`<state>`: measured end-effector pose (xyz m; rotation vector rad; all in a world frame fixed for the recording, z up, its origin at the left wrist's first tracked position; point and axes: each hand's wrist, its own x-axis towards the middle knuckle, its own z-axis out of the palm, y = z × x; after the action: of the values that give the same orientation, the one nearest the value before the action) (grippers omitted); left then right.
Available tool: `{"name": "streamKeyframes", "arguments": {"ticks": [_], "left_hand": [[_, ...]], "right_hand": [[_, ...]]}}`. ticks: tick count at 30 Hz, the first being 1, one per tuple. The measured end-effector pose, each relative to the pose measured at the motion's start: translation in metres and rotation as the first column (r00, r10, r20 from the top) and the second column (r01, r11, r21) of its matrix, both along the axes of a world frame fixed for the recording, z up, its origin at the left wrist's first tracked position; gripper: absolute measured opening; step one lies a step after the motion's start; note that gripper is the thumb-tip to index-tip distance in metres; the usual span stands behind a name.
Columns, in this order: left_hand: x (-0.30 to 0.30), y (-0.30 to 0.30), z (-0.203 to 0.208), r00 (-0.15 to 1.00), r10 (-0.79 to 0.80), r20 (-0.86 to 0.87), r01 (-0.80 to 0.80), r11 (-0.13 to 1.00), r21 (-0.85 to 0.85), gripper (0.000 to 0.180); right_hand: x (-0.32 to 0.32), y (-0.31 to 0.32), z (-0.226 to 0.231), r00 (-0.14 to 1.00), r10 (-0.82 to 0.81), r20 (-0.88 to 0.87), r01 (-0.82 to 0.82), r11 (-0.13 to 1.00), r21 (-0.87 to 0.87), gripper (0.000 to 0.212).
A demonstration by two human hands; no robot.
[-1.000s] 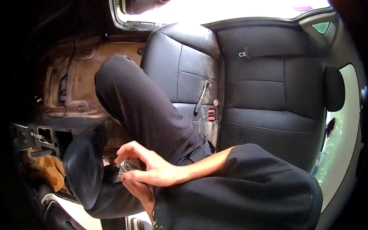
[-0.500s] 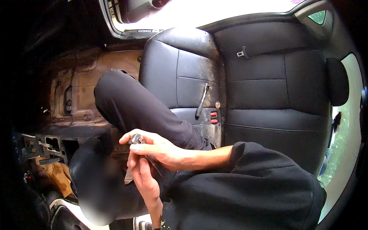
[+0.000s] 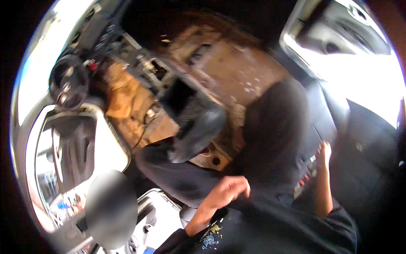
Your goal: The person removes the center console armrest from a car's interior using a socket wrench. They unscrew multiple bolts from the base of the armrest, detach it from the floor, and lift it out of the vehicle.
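My left hand (image 3: 226, 190) hovers over my black-trousered leg (image 3: 270, 127) with its fingers curled; motion blur hides whether anything is inside it. To the right, my right hand (image 3: 323, 152) presses on the black car seat (image 3: 363, 139), right beside the red seat-belt buckles (image 3: 302, 182), and holds nothing. My black shoe (image 3: 194, 127) rests over the stripped, rusty metal floor (image 3: 237, 72) of the car.
A steering wheel (image 3: 67, 82) and a dismantled dashboard sit at upper left. A car door (image 3: 76, 148) is at the left, with another person just outside it at lower left. A second open door (image 3: 338, 34) lets in bright light at upper right.
My view has swung from the rear seat to the car's front and floor. My hands, joined on a small metal part before, have separated; the right one now rests on the seat.
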<state>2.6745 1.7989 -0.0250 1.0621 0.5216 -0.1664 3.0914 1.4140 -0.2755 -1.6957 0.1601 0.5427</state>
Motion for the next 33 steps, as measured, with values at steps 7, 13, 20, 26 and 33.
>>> {"name": "streamKeyframes", "arguments": {"ticks": [7,13,20,26,33], "left_hand": [[-0.109,0.036,0.048,0.544,0.441,0.713,-0.324,0.895,-0.307,0.028],[-0.081,0.134,0.042,0.485,0.868,0.106,-0.837,0.496,-0.231,0.021],[-0.061,0.260,-0.022,0.268,0.936,-0.228,-0.944,0.207,-0.257,0.016],[-0.043,0.302,-0.057,0.383,0.902,-0.201,-0.906,0.323,-0.275,0.032],[-0.054,0.317,-0.070,0.400,0.868,-0.295,-0.904,0.322,-0.280,0.044]], "right_hand": [[-0.015,0.101,-0.008,0.951,-0.168,0.259,0.279,0.825,-0.491,0.062],[-0.010,0.322,0.248,0.794,0.284,0.537,-0.176,0.954,-0.245,0.038],[-0.115,0.627,0.307,0.286,0.821,0.494,-0.900,0.407,-0.156,0.027],[-0.227,0.810,0.171,-0.128,0.978,0.166,-0.922,-0.056,-0.383,0.038],[-0.322,0.906,0.114,-0.215,0.963,0.165,-0.705,-0.036,-0.708,0.039]]}}
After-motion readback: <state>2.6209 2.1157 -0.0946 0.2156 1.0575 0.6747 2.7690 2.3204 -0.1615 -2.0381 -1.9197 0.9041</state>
